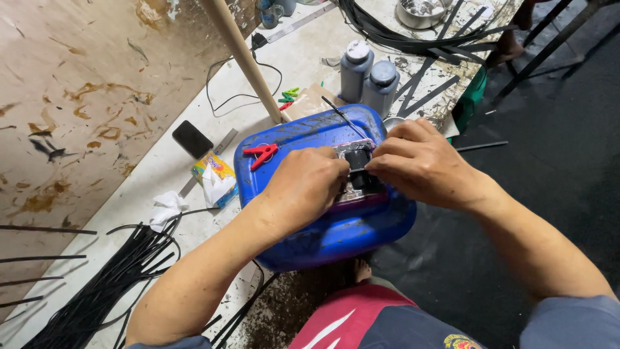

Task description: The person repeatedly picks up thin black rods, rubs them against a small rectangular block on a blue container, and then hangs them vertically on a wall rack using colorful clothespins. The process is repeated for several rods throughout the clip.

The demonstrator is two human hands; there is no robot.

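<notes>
Your left hand (309,184) and right hand (416,161) both pinch the small black part (357,161) between them atop the blue can (336,226); uneven pressure could likely slide it off the slick lid.

Both forearms bare, reaching forward and converging. Left hand (307,184) knuckles up, fingers curled downward, fingertips pinched toward the right hand. Right hand (416,161) palm down, wrist bent slightly inward, fingers (381,169) bunched and pinching, tips nearly meeting the left's. Grey sleeve edges show at both upper arms.
</notes>
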